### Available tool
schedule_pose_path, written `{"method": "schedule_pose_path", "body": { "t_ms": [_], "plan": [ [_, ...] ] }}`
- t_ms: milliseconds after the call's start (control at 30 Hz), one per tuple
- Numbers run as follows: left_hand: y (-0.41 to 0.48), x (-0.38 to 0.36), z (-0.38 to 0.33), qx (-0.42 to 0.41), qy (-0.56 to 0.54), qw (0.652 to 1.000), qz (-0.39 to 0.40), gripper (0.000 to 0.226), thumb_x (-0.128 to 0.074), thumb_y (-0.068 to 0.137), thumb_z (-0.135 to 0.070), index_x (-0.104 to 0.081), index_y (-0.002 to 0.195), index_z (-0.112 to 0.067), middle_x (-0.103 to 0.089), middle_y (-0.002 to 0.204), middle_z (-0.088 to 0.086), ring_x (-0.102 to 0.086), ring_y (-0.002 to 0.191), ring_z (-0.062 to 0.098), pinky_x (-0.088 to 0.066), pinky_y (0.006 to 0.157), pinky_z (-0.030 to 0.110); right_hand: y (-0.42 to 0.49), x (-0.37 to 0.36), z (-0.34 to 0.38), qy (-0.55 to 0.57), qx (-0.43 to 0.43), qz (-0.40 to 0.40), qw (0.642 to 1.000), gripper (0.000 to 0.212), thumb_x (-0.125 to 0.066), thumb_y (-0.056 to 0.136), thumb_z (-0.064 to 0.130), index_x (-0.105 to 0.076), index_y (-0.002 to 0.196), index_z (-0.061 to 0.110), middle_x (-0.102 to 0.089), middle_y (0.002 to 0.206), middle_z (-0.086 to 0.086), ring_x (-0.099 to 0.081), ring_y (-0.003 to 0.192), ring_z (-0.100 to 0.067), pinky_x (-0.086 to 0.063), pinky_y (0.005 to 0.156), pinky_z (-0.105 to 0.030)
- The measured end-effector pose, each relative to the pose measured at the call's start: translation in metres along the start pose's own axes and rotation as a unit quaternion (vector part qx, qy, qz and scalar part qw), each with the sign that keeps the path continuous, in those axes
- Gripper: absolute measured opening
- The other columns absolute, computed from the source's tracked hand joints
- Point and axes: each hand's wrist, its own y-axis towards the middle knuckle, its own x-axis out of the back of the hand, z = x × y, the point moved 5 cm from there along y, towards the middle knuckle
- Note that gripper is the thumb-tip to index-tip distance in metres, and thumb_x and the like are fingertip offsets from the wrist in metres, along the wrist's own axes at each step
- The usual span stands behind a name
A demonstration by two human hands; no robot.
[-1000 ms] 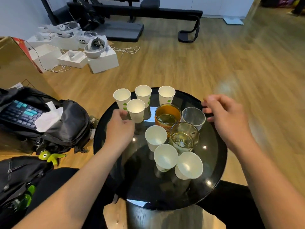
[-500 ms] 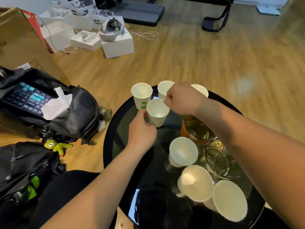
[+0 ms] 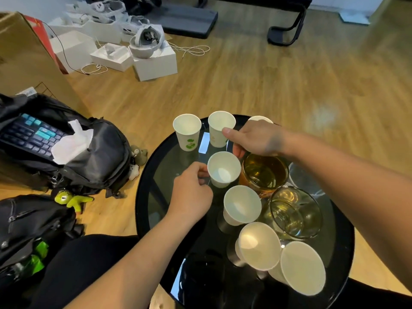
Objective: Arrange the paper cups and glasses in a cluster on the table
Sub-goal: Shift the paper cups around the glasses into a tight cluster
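Note:
Several white paper cups and three glasses stand on a round black glass table (image 3: 145, 197). My left hand (image 3: 191, 195) grips the left side of one paper cup (image 3: 223, 169), which stands beside an amber glass (image 3: 264, 172). My right hand (image 3: 254, 139) reaches across, its thumb on the far middle cup (image 3: 219, 130) and its fingers curled around that cup's right side. A cup with a green print (image 3: 186, 134) stands at the far left. Another cup (image 3: 259, 118) is mostly hidden behind my right hand. Three cups (image 3: 242, 205) (image 3: 258, 245) (image 3: 301, 267) line up next to a clear glass (image 3: 294, 211). My right arm covers the third glass (image 3: 299, 175).
A black backpack (image 3: 95, 161) holding a keyboard and tissue lies on the floor to the left of the table. A second black bag (image 3: 29, 230) and a green toy (image 3: 71, 198) lie nearer me. White boxes and a headset (image 3: 147, 43) sit farther off on the wooden floor.
My right hand moved from the table's right edge across to the far cups. My left hand drew its cup nearer, beside the amber glass. The view leaned in closer over the table.

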Motion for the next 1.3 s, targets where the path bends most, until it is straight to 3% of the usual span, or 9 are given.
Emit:
{"method": "schedule_pose_path", "body": {
  "t_ms": [100,267,467,567,667,767,900,1067,1300],
  "plan": [
    [0.003,0.003,0.002,-0.001,0.012,1.0,-0.017,0.043,-0.049,0.077,0.009,-0.061,0.098,-0.027,-0.063,0.091,-0.008,-0.056,0.094,0.009,-0.048,0.077,0.024,-0.001,-0.003,0.0,-0.024,0.005,0.008,1.0,0.07,-0.024,0.095,0.062,-0.071,0.061,0.023,-0.065,0.072,0.005,-0.058,0.075,-0.014,-0.039,0.074,-0.031],
    [0.008,0.007,0.011,-0.001,0.053,0.998,-0.021,0.041,-0.049,0.075,0.008,-0.059,0.086,-0.03,-0.062,0.086,-0.007,-0.056,0.085,0.009,-0.045,0.063,0.022,0.001,0.004,0.001,-0.041,0.011,0.014,0.999,0.07,-0.021,0.096,0.061,-0.074,0.072,0.021,-0.069,0.089,-0.001,-0.06,0.086,-0.019,-0.042,0.087,-0.037],
    [0.034,0.046,-0.016,-0.023,-0.038,0.993,-0.108,0.031,-0.049,0.081,0.001,-0.064,0.088,-0.026,-0.067,0.088,-0.007,-0.061,0.087,0.007,-0.05,0.084,0.031,0.005,0.082,-0.037,0.106,-0.058,-0.224,0.967,0.054,-0.034,0.096,0.056,-0.071,0.085,0.018,-0.07,0.083,0.0,-0.064,0.075,-0.018,-0.05,0.063,-0.033],
    [0.048,0.041,-0.059,-0.07,-0.107,0.99,-0.064,0.023,-0.043,0.077,-0.023,-0.065,0.082,-0.028,-0.07,0.089,-0.003,-0.065,0.091,0.017,-0.053,0.084,0.041,0.014,0.075,-0.069,0.091,-0.135,-0.165,0.973,0.057,-0.029,0.098,0.054,-0.066,0.106,0.011,-0.068,0.104,-0.015,-0.065,0.086,-0.031,-0.056,0.077,-0.045],
    [0.065,0.001,-0.093,-0.026,-0.051,0.996,0.065,0.037,-0.041,0.084,-0.031,-0.067,0.094,-0.007,-0.07,0.101,0.015,-0.065,0.097,0.034,-0.052,0.087,0.052,0.018,0.057,-0.093,0.16,-0.19,-0.112,0.962,0.059,-0.028,0.099,0.052,-0.058,0.121,0.006,-0.06,0.12,-0.015,-0.061,0.097,-0.031,-0.055,0.075,-0.039],
    [0.074,-0.033,-0.109,0.032,-0.032,0.986,0.161,0.038,-0.036,0.096,-0.036,-0.058,0.104,-0.006,-0.065,0.111,0.019,-0.062,0.102,0.034,-0.049,0.094,0.05,0.02,0.04,-0.1,0.218,-0.185,-0.054,0.957,0.062,-0.026,0.098,0.056,-0.057,0.119,0.006,-0.064,0.114,-0.018,-0.064,0.09,-0.029,-0.056,0.077,-0.042],
    [0.08,-0.039,-0.107,0.058,0.006,0.987,0.152,0.05,-0.025,0.099,-0.044,-0.052,0.121,-0.01,-0.065,0.11,0.014,-0.062,0.096,0.024,-0.047,0.09,0.039,0.022,0.028,-0.103,0.216,-0.165,-0.025,0.962,0.067,-0.023,0.096,0.061,-0.063,0.109,0.009,-0.071,0.097,-0.016,-0.067,0.077,-0.023,-0.054,0.071,-0.039],
    [0.077,-0.022,-0.094,0.05,0.014,0.992,0.115,0.045,-0.024,0.098,-0.048,-0.053,0.111,-0.015,-0.069,0.099,0.008,-0.061,0.083,0.017,-0.041,0.064,0.031,0.024,0.018,-0.092,0.22,-0.145,0.003,0.965,0.07,-0.021,0.093,0.066,-0.066,0.099,0.013,-0.072,0.096,-0.012,-0.066,0.082,-0.023,-0.047,0.072,-0.036],
    [0.067,0.003,-0.069,0.017,0.028,0.994,0.101,0.044,-0.026,0.102,-0.034,-0.05,0.12,-0.003,-0.069,0.102,0.018,-0.06,0.079,0.022,-0.042,0.062,0.026,0.02,0.001,-0.077,0.248,-0.12,0.071,0.959,0.079,-0.019,0.088,0.074,-0.072,0.094,0.016,-0.076,0.081,0.0,-0.067,0.08,-0.019,-0.044,0.071,-0.036]
  ]
}}
